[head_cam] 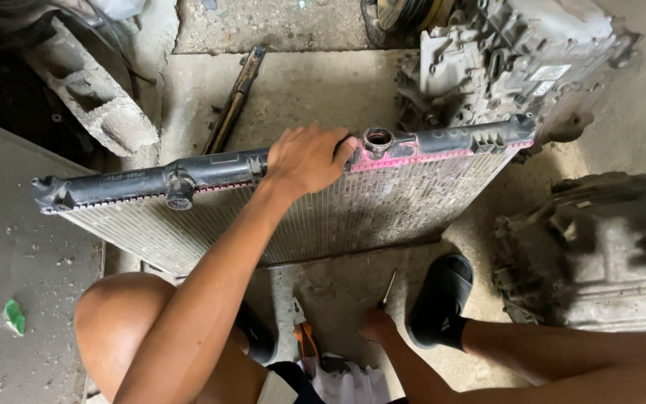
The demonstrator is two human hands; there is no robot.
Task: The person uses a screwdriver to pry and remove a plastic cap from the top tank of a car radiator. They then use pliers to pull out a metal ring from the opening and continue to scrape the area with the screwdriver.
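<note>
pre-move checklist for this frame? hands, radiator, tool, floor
1. Left hand gripping the radiator by its black top tank: ok.
2. Radiator held upright on edge: ok; bottom edge contact with the floor: cannot tell.
3. Filler neck uncapped, open: not ok if tipping matters.
4. Right hand holds a thin screwdriver: ok; tip type: cannot tell.
5. Pliers on the floor by the knee: ok.
6. Space: transmission casing close beside the sandalled foot: not ok, tight.

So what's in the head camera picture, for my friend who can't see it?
A person's left hand grips the black top tank of a car radiator stood on edge on a concrete floor. Their right hand holds a thin screwdriver low near a black sandal. Greasy engine parts lie behind.
</note>
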